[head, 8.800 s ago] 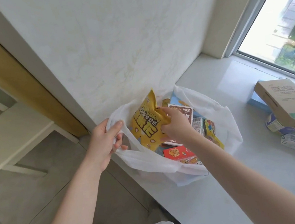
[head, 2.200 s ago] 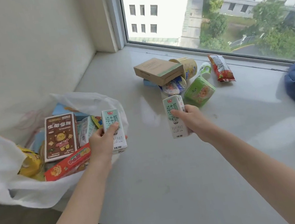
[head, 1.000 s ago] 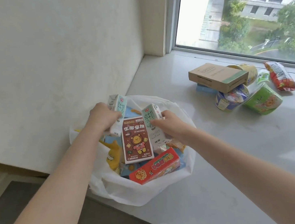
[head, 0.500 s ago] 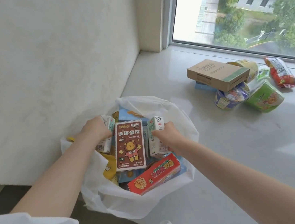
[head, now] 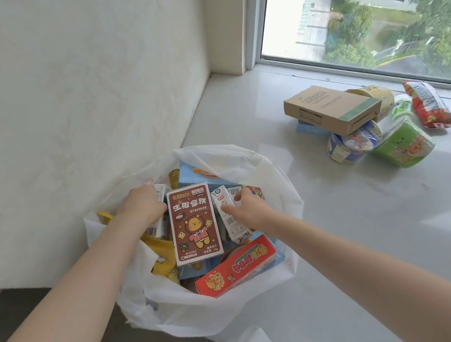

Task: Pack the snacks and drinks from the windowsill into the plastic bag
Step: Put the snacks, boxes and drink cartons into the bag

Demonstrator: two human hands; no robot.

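The left hand (head: 143,204) is down in the plastic bag (head: 265,171), fingers closed round a milk carton (head: 158,228) at the bag's left side. The right hand (head: 248,208) is over a second milk carton (head: 229,213), fingers loosely spread and touching it; whether it grips cannot be told. Between the cartons stands a brown biscuit box (head: 194,223). In front lies a red box (head: 236,269), at the left a yellow packet (head: 161,256), at the back a blue box (head: 193,174). The bag sits at the windowsill (head: 342,227) edge by the wall. Well apart near the window lie a cardboard box (head: 331,108), noodle cups (head: 402,146) and a red packet (head: 428,106).
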